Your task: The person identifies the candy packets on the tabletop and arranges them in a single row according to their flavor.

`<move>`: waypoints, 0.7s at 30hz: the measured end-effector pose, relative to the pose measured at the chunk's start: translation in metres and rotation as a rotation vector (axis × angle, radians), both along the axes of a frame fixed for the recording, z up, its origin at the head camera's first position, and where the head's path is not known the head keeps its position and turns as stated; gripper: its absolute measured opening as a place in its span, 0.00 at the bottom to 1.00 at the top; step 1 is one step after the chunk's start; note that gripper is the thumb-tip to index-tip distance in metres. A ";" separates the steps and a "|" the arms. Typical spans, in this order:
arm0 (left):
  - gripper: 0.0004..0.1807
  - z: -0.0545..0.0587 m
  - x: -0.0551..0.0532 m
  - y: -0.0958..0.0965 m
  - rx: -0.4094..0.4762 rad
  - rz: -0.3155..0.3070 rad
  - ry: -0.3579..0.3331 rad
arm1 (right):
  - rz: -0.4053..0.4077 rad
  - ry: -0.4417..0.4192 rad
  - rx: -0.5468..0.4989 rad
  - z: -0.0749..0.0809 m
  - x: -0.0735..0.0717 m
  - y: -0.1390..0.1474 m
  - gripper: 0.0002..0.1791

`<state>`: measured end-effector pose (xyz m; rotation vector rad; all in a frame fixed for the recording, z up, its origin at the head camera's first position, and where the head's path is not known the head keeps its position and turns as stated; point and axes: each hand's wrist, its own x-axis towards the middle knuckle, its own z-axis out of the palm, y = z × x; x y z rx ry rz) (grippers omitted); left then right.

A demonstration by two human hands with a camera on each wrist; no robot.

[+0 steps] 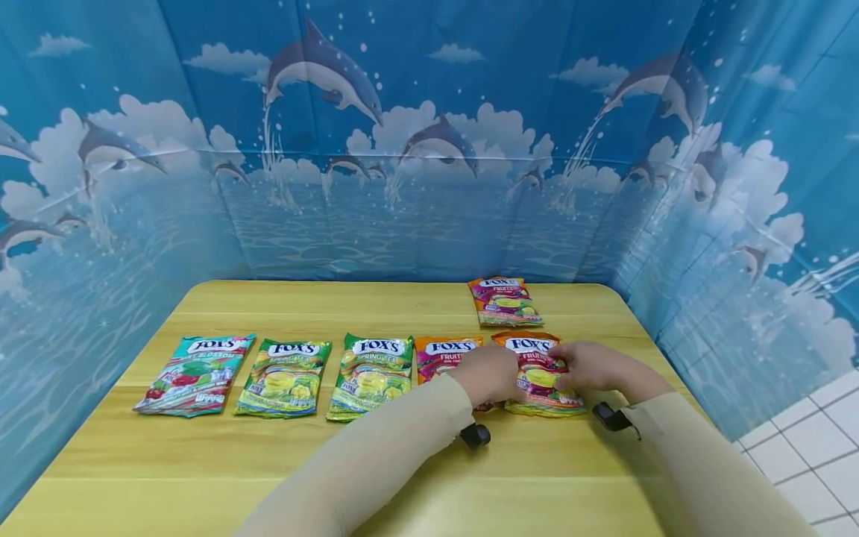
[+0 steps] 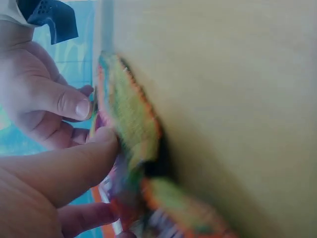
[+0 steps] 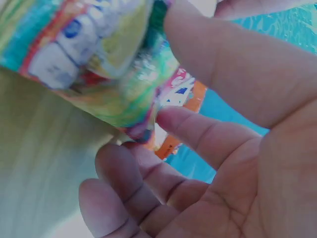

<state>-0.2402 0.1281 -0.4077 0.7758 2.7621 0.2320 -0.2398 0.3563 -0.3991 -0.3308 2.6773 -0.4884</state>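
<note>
An orange and purple Fox's Fruits candy bag (image 1: 537, 373) lies at the right end of the front row, between my two hands. My left hand (image 1: 492, 371) has its thumb and fingers on this bag's left side, its thumb pressed against the wrapper in the left wrist view. On the opposite side, my right hand (image 1: 593, 367) pinches the bag's edge between thumb and forefinger, the other fingers spread below in the right wrist view. Another Fox's Fruits bag (image 1: 439, 354) sits just left, partly hidden behind my left hand and sleeve.
Two green Spring Tea bags (image 1: 371, 377) (image 1: 285, 377) and a teal blossom-flavour bag (image 1: 196, 374) continue the row leftward. Behind it, another Fruits bag (image 1: 505, 302) lies near the far edge of the wooden table (image 1: 221, 477). A dolphin-print curtain (image 1: 416, 216) surrounds the back and sides.
</note>
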 end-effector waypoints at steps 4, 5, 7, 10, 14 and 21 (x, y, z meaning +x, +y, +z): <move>0.27 0.007 -0.011 -0.001 -0.012 0.012 0.038 | -0.040 0.026 0.008 0.006 -0.003 -0.001 0.37; 0.29 0.009 -0.016 -0.002 -0.005 0.013 0.044 | -0.048 0.039 0.011 0.007 -0.005 -0.001 0.37; 0.36 0.011 -0.026 -0.004 0.047 0.034 0.031 | -0.066 0.067 0.002 0.008 -0.010 -0.001 0.38; 0.40 0.011 -0.041 -0.011 0.177 0.082 -0.045 | -0.083 0.126 -0.011 0.006 -0.020 -0.002 0.36; 0.42 0.006 -0.058 -0.022 0.328 0.157 -0.126 | -0.118 0.179 -0.023 0.005 -0.035 -0.003 0.37; 0.44 -0.005 -0.082 -0.026 0.397 0.192 -0.224 | -0.192 0.215 -0.049 0.006 -0.056 -0.007 0.38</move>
